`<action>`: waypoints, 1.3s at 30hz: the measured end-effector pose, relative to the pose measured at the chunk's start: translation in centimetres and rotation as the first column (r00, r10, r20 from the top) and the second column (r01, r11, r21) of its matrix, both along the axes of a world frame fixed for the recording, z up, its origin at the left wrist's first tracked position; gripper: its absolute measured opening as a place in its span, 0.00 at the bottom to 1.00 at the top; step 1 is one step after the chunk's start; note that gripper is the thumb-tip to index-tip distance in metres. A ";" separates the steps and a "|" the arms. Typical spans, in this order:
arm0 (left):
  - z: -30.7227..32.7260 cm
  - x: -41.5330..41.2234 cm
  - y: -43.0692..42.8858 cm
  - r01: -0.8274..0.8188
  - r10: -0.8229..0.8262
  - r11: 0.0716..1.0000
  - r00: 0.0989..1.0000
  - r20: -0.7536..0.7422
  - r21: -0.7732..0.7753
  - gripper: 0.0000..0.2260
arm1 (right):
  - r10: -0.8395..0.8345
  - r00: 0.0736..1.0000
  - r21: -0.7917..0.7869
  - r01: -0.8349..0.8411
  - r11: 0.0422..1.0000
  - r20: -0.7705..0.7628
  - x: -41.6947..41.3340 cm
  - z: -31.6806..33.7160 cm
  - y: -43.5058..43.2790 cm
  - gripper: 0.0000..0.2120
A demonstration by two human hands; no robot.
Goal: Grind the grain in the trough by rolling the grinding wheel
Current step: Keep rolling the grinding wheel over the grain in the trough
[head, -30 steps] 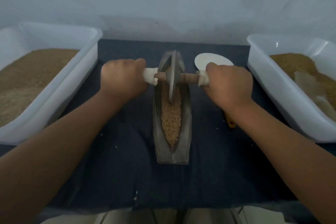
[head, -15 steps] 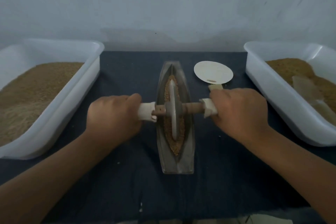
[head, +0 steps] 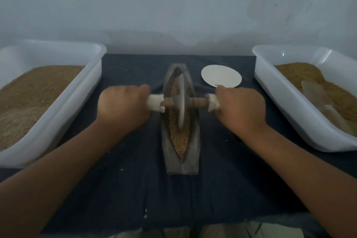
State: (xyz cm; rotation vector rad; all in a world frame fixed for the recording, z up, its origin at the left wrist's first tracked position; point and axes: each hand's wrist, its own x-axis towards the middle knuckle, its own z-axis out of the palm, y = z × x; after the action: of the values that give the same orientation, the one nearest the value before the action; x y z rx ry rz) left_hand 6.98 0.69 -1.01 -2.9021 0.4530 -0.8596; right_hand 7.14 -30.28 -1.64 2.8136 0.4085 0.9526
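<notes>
The grey disc-shaped grinding wheel (head: pixel 180 102) was stood midway along the narrow boat-shaped grey trough (head: pixel 181 165) of tan grain (head: pixel 179 141), its white-wrapped wooden axle (head: pixel 199 102) gripped in the curled fingers of the left hand (head: pixel 123 106) and the right hand (head: pixel 241 110).

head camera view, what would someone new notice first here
The grinding wheel stands on edge in the narrow trough at the centre, the left hand and right hand each gripping an end of its handle. Brown grain lies in the trough around the wheel. The left tub and the right tub, white with a brown grainy fill, flank it, and a white disc lies just beyond the right hand.
</notes>
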 end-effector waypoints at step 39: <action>-1.5 0.2 0.6 0.036 -0.034 0.997 0.999 0.034 -0.071 0.15 | 0.065 0.997 -0.056 -0.063 0.996 0.034 0.1 1.4 0.4 0.22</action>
State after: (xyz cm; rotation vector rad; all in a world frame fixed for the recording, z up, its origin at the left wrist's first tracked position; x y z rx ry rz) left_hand 7.16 1.24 -2.55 -2.9478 0.4811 -0.9457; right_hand 7.20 -29.91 -0.27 2.7457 0.5150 0.9868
